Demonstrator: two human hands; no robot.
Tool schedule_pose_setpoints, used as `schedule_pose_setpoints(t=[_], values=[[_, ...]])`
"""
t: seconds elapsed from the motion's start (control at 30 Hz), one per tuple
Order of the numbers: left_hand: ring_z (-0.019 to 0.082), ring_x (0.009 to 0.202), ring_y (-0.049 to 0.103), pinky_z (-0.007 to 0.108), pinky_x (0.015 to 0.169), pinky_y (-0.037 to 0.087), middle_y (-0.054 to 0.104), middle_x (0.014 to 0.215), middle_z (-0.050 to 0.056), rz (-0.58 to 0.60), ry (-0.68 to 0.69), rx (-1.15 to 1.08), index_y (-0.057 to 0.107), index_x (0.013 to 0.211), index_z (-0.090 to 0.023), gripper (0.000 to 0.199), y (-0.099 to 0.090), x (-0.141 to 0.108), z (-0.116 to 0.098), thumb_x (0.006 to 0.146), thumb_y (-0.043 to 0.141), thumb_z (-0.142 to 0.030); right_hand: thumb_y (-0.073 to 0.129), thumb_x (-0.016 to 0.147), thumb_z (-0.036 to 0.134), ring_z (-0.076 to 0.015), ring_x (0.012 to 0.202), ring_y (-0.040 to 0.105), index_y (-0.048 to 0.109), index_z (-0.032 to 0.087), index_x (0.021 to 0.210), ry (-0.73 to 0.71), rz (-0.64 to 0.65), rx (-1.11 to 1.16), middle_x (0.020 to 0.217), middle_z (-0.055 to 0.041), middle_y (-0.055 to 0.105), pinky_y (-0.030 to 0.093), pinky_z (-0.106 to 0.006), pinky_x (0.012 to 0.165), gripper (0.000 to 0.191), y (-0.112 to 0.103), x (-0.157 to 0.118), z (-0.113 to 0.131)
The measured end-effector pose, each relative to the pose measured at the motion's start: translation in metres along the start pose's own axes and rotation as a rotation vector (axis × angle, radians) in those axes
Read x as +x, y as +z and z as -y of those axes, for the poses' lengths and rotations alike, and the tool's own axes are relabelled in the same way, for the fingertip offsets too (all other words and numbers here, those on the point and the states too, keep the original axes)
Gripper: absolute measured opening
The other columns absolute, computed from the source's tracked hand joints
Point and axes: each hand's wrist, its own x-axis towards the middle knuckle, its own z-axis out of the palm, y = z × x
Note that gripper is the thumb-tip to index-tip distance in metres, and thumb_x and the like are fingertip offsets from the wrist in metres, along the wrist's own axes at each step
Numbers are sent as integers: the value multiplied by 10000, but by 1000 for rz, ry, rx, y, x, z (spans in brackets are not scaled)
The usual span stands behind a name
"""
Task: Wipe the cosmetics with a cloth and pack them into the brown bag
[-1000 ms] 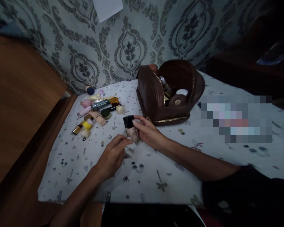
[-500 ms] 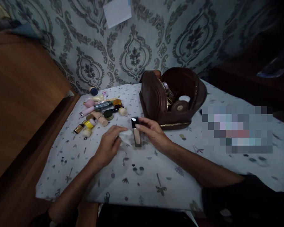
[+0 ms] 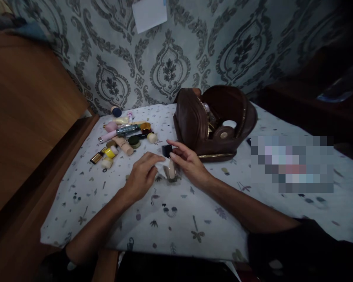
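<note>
My right hand grips a small glass foundation bottle with a black cap, its fingers near the cap and upper body. The bottle leans slightly, its base close to or on the patterned white cloth. My left hand pinches a white tissue, which lies against the bottle's left side. Part of the tissue is hidden behind the fingers. Just beyond my right hand stands an open brown leather makeup bag with several items inside, among them a round white-topped one.
To the left lies a group of cosmetics: a beige tube, a yellow jar, a pink sponge and several others. A wooden cabinet borders the left side. A patterned curtain hangs behind. A blurred-out patch covers the right side.
My left hand has moved right, bringing the tissue against the bottle. The bottle has tilted a little, and my right index finger has lifted away from the cap.
</note>
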Motion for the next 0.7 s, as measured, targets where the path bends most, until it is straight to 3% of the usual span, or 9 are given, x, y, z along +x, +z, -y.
schedule_pose_setpoints(t=[0.23, 0.4, 0.47, 0.63, 0.7], values=[[197, 963, 618, 316, 836, 541, 612, 1074, 78, 185, 34, 112, 637, 1127, -206, 425, 10, -26, -14, 856, 388, 6, 707, 805, 455, -184, 886, 578, 640, 300, 1218, -36, 2, -44, 917, -2, 634, 467, -304, 814, 447, -1, 2, -2], [220, 946, 623, 347, 803, 554, 627, 1041, 91, 309, 37, 123, 627, 1104, -178, 435, 9, -31, -18, 820, 372, 31, 793, 730, 397, -188, 982, 590, 643, 301, 1143, -37, -42, -67, 1018, -1, 665, 463, -318, 905, 449, 1, 3, 1], [195, 923, 633, 317, 803, 549, 634, 1028, 77, 260, 14, 62, 625, 1117, -193, 438, 3, -26, -14, 821, 391, 30, 784, 740, 393, -194, 1007, 588, 653, 300, 1136, -52, -44, -87, 1058, -7, 660, 464, -325, 914, 427, 2, 2, 4], [202, 979, 626, 334, 891, 510, 668, 1019, 49, -67, -67, 88, 652, 1063, -195, 346, -14, 2, -2, 827, 483, -8, 764, 769, 397, -208, 1047, 593, 663, 295, 1159, -59, 26, -101, 1132, -24, 650, 463, -354, 944, 416, 5, -4, 8], [205, 985, 621, 346, 904, 502, 674, 1017, 43, -139, -64, 104, 659, 1049, -190, 331, -15, 11, 1, 825, 493, -11, 764, 770, 399, -213, 1071, 589, 662, 292, 1170, -62, 54, -94, 1137, -30, 650, 456, -365, 967, 425, 5, -5, 8]])
